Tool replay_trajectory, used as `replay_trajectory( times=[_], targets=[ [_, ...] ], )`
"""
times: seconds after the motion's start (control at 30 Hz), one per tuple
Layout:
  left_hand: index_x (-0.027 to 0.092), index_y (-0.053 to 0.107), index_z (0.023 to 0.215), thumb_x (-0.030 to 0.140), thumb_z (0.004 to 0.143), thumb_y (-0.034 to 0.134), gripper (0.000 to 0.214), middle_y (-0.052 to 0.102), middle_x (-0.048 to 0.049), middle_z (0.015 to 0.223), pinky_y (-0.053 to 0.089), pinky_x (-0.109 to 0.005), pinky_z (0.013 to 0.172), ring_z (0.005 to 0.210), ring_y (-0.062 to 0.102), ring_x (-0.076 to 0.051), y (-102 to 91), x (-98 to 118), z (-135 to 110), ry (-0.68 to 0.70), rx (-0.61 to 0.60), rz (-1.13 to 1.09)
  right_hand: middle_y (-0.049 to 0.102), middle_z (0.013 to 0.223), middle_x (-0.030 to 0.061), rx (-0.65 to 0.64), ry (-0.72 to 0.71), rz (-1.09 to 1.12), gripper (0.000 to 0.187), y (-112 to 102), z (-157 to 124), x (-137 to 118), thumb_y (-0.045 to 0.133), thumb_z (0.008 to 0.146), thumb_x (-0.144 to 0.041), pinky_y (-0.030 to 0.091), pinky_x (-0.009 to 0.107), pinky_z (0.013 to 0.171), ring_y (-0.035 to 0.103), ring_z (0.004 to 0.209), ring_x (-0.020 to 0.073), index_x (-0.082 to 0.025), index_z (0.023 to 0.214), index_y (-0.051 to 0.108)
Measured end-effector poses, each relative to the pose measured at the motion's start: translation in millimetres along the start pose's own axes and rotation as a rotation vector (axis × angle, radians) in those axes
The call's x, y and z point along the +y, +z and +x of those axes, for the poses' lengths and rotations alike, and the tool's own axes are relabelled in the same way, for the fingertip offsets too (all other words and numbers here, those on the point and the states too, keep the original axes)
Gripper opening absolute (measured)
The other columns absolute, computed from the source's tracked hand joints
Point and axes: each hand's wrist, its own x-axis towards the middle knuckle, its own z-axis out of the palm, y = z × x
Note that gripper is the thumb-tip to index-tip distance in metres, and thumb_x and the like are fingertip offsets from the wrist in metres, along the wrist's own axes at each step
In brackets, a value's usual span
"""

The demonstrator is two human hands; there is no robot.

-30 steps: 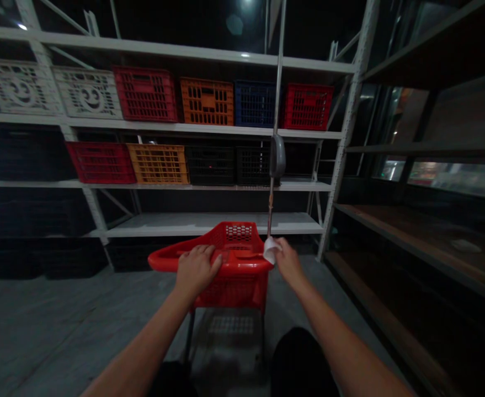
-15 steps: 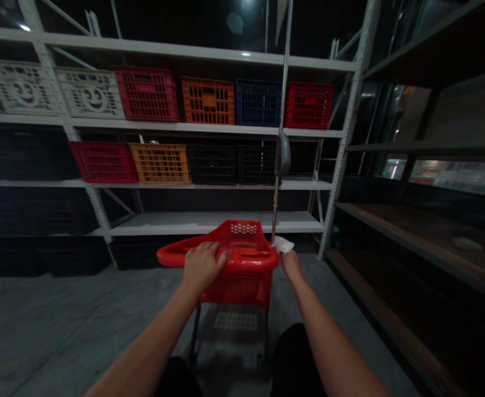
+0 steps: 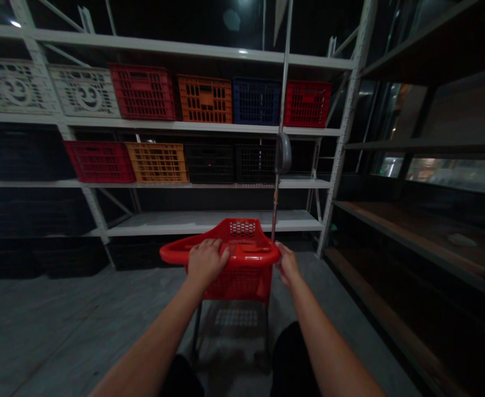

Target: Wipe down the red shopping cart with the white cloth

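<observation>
A small red plastic shopping cart (image 3: pixel 242 284) stands right in front of me. My left hand (image 3: pixel 209 259) rests over its handle (image 3: pixel 250 259), fingers bent across the top bar left of the middle. At the handle's right end, my right hand (image 3: pixel 286 262) presses its curled fingers against the rim's outer side. The white cloth that hand held a moment ago is almost wholly hidden behind the fingers. A thin metal pole (image 3: pixel 286 82) with a grey oval fitting (image 3: pixel 283 153) rises at the cart's right corner.
White metal shelving (image 3: pixel 209 127) spans the background. It holds red (image 3: pixel 143 91), orange (image 3: pixel 204 99), blue (image 3: pixel 256 101), white (image 3: pixel 85 91) and black crates (image 3: pixel 209 164). Dark wooden shelves (image 3: pixel 411 226) run along my right. Grey concrete floor (image 3: pixel 60 320) lies below.
My right hand has turned and shifted from just beyond the handle's right end in against its side. The white cloth has gone from view behind the fingers. My left hand stays on the handle.
</observation>
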Motion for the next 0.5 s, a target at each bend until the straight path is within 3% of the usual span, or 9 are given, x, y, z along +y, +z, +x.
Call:
replay_trajectory(
  times=[0.07,0.17,0.3,0.37,0.5],
  targets=[
    [0.017,0.060,0.103,0.041,0.085,0.030,0.042,0.064,-0.0097,0.105,0.036,-0.040,0.083,0.101,0.054,-0.025,0.0,1.6,1.3,0.003,0.005,0.005,0.068,0.072,0.0048,-0.001,-0.019,0.203,0.045,13.7,-2.6,3.8,0.049,0.077,-0.051,0.046,0.025,0.052,0.060,0.057,0.0156,-0.013,0.094,0.066],
    [0.017,0.060,0.101,0.041,0.085,0.030,0.042,0.064,-0.0102,0.104,0.037,-0.040,0.082,0.099,0.055,-0.026,-0.3,3.3,2.8,-0.013,0.003,0.007,0.070,0.077,0.0063,0.019,-0.042,0.394,0.047,17.0,-9.8,9.8,0.053,0.073,-0.053,0.048,0.026,0.059,0.063,0.066,0.0174,-0.012,0.090,0.066],
    [0.017,0.060,0.102,0.041,0.083,0.033,0.041,0.064,-0.0105,0.105,0.036,-0.040,0.084,0.100,0.054,-0.026,-0.8,4.1,3.0,-0.033,-0.014,-0.001,0.063,0.112,0.0096,0.084,-0.199,0.372,0.047,9.8,-28.1,21.7,0.052,0.077,-0.048,0.044,0.030,0.085,0.057,0.104,0.0203,-0.014,0.107,0.063],
    [0.017,0.060,0.102,0.041,0.083,0.032,0.041,0.064,-0.0102,0.106,0.036,-0.040,0.084,0.100,0.054,-0.026,-0.9,4.8,2.2,-0.020,-0.010,-0.007,0.058,0.120,0.0095,0.106,-0.269,0.333,0.049,7.7,-27.4,23.5,0.051,0.078,-0.048,0.040,0.030,0.092,0.052,0.112,0.0202,-0.014,0.112,0.061],
    [0.018,0.060,0.100,0.041,0.085,0.030,0.041,0.064,-0.0094,0.103,0.037,-0.039,0.083,0.099,0.055,-0.025,0.2,8.9,0.9,-0.012,0.022,-0.006,0.070,0.087,0.0111,0.033,-0.162,0.310,0.055,8.4,2.0,15.7,0.052,0.071,-0.057,0.048,0.034,0.075,0.063,0.083,0.0240,-0.009,0.090,0.069]
  ],
)
